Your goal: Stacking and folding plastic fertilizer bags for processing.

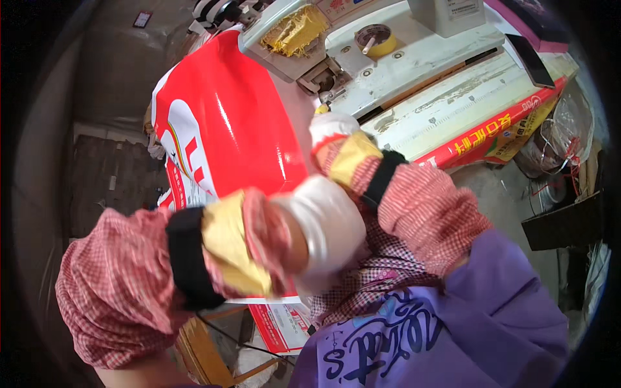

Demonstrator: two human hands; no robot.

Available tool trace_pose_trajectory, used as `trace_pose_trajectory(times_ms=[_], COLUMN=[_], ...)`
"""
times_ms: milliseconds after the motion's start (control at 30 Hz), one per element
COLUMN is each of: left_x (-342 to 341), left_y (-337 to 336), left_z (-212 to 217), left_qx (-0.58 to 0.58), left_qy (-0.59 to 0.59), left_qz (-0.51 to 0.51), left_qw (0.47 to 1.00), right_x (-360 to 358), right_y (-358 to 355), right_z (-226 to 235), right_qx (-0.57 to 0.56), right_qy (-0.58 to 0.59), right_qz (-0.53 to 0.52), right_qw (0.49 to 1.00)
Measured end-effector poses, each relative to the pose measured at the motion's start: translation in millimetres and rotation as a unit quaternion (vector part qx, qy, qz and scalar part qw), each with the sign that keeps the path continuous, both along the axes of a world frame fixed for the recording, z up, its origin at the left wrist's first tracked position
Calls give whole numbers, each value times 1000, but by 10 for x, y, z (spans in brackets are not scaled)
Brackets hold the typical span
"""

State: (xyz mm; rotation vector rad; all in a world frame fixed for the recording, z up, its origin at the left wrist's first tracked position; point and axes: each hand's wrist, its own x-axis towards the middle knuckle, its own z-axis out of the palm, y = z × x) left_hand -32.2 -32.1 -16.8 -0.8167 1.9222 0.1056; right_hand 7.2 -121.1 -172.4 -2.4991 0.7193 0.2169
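Observation:
A glossy red and white printed plastic sack sheet [249, 123] spreads across the work surface, its upper edge reaching a sewing machine [317, 48]. Over the sheet's right edge, close to my body, lies my left hand [330, 226] in a white glove; it is smeared by motion and its fingers are hidden. My right hand [333, 128], also white-gloved, is beside the machine's needle area at the sheet's upper right edge. Its fingers do not show clearly, so I cannot see what it grips. Both forearms wear red checkered sleeve covers with black bands.
On the machine table stand a roll of tape [376, 42] and a pale container [447, 16]. A dark phone [529, 61] rests at the table's right end. A cardboard box [566, 220] and clear plastic bags [559, 132] are at the far right.

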Motion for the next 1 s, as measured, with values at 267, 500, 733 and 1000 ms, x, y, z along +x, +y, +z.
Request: trace_pose_trajectory(times_ms=[267, 500, 733, 1000], left_x=[526, 75, 305, 175], left_y=[-1, 52, 124, 111], left_z=[228, -520, -511, -595], left_qx=[61, 126, 83, 43], left_qy=[-30, 170, 212, 244], left_qz=[54, 127, 205, 86], left_qw=[996, 969, 952, 965], right_x=[177, -83, -532, -438], right_y=[-63, 291, -197, 59], right_z=[-218, -910, 128, 121], right_qx=[-217, -99, 612, 137], right_qy=[-126, -325, -504, -248], right_qz=[-141, -14, -70, -283], right_qw=[958, 940, 605, 916])
